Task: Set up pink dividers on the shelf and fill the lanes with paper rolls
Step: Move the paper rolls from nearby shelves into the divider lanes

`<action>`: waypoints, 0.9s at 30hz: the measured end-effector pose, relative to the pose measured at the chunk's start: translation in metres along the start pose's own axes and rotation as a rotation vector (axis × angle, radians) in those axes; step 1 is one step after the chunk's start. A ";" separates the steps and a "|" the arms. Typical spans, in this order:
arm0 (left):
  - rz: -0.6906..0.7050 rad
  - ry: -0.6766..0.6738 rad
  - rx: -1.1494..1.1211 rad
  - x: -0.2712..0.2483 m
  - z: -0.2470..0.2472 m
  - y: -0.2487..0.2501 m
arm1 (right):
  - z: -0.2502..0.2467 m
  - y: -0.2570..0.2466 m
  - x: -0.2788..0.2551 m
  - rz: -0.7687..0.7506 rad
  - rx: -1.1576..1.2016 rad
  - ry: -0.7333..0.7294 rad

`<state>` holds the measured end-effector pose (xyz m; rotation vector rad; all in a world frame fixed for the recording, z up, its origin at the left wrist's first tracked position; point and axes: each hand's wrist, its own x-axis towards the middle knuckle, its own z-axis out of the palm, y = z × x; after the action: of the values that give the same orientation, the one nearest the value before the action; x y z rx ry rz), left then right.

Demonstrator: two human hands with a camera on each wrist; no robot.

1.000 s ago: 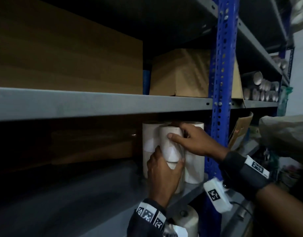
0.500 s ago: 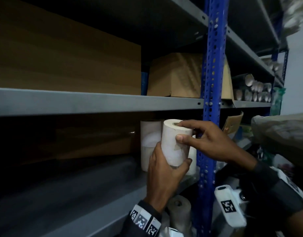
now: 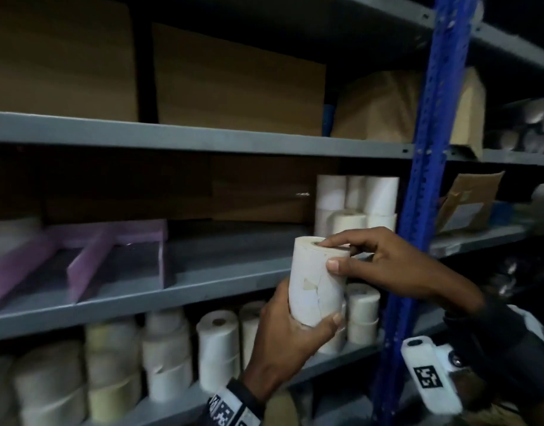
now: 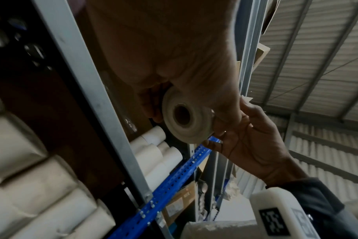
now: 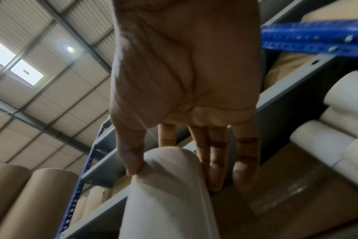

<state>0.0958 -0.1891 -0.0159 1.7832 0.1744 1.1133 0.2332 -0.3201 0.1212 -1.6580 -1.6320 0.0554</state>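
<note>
I hold a white paper roll (image 3: 318, 279) upright in front of the middle shelf (image 3: 227, 284). My left hand (image 3: 290, 329) grips its lower end from below; its hollow end (image 4: 182, 115) faces the left wrist camera. My right hand (image 3: 384, 262) pinches the roll's top, thumb on the side and fingers over the rim (image 5: 170, 155). Pink dividers (image 3: 89, 256) stand on the left part of the middle shelf, forming lanes. A stack of white rolls (image 3: 356, 201) stands at the shelf's right end, behind my hands.
A blue perforated upright (image 3: 427, 167) runs just right of my hands. Brown cardboard boxes (image 3: 233, 81) fill the upper shelf. Several paper rolls (image 3: 166, 355) crowd the lower shelf. Another shelf bay with a torn box (image 3: 467, 201) lies beyond the upright.
Both hands have drawn the roll out of the stack and away from the shelf. The view has swung left, bringing the pink dividers and the lower shelf's rolls into sight.
</note>
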 end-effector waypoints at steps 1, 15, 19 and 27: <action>-0.023 -0.009 -0.007 -0.012 -0.012 0.005 | 0.006 -0.007 -0.002 -0.009 0.000 -0.042; -0.016 0.181 0.168 -0.131 -0.172 0.070 | 0.120 -0.142 0.025 -0.215 0.140 -0.437; -0.011 0.227 0.203 -0.156 -0.220 0.079 | 0.159 -0.175 0.038 -0.266 0.130 -0.495; -0.027 0.241 0.292 -0.205 -0.331 0.088 | 0.255 -0.246 0.054 -0.321 0.044 -0.434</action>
<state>-0.2986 -0.1292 -0.0400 1.8877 0.5279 1.3354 -0.0979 -0.1837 0.1063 -1.3943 -2.1888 0.3039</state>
